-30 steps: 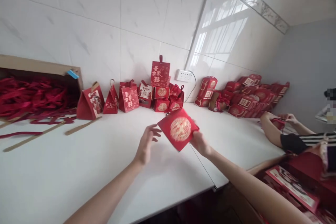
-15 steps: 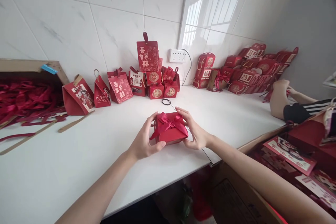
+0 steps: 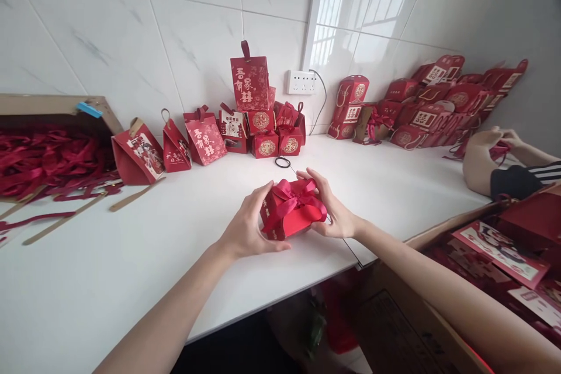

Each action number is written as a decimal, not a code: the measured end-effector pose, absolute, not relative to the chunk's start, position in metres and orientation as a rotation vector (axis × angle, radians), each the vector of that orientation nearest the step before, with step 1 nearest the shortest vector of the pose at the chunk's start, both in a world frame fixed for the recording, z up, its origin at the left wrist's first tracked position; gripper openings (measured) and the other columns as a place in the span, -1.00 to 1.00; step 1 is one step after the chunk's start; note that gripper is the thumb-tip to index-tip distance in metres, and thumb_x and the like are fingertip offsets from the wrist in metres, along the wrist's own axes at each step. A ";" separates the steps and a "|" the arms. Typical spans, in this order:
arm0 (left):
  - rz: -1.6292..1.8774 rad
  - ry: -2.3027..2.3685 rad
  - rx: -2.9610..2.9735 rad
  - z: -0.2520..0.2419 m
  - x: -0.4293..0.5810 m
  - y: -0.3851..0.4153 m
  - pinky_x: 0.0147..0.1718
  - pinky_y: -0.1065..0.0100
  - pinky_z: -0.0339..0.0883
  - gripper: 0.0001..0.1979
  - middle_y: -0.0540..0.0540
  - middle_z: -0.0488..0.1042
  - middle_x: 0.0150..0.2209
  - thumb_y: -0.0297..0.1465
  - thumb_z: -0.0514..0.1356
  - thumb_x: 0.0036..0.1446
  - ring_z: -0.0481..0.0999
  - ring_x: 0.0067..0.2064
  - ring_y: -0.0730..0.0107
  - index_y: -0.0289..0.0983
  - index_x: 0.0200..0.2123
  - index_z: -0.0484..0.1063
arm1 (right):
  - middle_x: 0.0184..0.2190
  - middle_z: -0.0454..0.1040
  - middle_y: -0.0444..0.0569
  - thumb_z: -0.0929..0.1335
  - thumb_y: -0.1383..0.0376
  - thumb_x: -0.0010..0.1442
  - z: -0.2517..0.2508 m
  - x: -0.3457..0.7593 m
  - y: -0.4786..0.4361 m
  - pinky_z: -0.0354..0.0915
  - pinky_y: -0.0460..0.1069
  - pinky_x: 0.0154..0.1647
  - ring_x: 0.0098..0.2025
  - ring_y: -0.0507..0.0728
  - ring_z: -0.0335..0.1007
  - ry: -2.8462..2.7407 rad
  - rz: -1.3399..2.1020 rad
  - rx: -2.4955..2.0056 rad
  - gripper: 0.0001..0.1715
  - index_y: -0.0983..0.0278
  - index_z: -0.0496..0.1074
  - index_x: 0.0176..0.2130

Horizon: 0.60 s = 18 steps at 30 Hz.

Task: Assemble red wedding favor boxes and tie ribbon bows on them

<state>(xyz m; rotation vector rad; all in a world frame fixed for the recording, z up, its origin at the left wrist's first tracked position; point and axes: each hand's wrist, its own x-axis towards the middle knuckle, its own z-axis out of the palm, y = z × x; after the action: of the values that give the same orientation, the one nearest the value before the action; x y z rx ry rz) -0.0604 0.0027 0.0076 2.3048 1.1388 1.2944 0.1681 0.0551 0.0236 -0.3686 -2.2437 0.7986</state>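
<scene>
A small red gift box [image 3: 293,223] with a dark pink ribbon bow [image 3: 298,194] tied on top is between my two hands, over the white table. My left hand [image 3: 252,222] grips its left side, thumb along the near edge and fingers at the far left. On the right side, my right hand [image 3: 331,207] curls its fingers round the box, thumb low at the near corner. The box is slightly tilted, with pale lettering showing on its left face. A black ring-shaped band [image 3: 283,162] lies just beyond it.
Several red boxes [image 3: 205,137] line the tiled wall, with a larger pile [image 3: 433,105] at right. Beside that pile are another person's hands [image 3: 486,152]. Ribbons [image 3: 48,158] fill a carton at left. A cardboard box [image 3: 394,315] stands below the table's front right edge.
Held in both hands, the gift box has turned and tilted so that its lettered left face shows. The view has shifted slightly; the other person's hands have moved closer together.
</scene>
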 end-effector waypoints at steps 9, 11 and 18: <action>1.313 1.120 2.388 0.003 -0.059 0.003 0.18 -0.03 0.12 0.04 -0.28 0.05 0.27 -0.31 0.32 -0.06 0.08 0.29 0.00 -0.11 0.30 -0.33 | 0.26 -0.08 0.15 0.31 0.02 0.12 0.022 0.171 0.054 0.17 0.29 0.09 0.29 0.32 -0.07 -2.119 0.822 -0.314 -0.06 0.02 -0.30 0.27; 1.284 1.120 2.412 0.002 -0.062 0.004 0.20 -0.02 0.09 -0.02 -0.28 -0.02 0.30 -0.42 0.25 0.00 0.01 0.32 0.03 -0.13 0.31 -0.37 | 0.23 0.01 0.15 0.27 -0.02 0.16 0.020 0.171 0.054 0.18 0.30 0.08 0.29 0.30 -0.06 -2.084 0.842 -0.296 -0.12 0.01 -0.29 0.27; 1.345 1.213 2.275 0.009 -0.054 0.001 0.15 0.02 0.17 0.00 -0.22 0.10 0.25 -0.26 0.39 -0.17 0.17 0.22 0.05 -0.10 0.27 -0.12 | 0.31 -0.12 0.11 0.27 -0.02 0.19 0.024 0.170 0.053 0.13 0.25 0.16 0.32 0.31 -0.12 -2.112 0.870 -0.462 -0.21 0.06 -0.15 0.26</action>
<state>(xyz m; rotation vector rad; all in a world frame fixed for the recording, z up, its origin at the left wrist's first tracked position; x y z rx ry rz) -0.0542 0.0007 0.0088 2.2751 1.2128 1.3453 0.1699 0.0532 0.0245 -0.4617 -2.1121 0.8699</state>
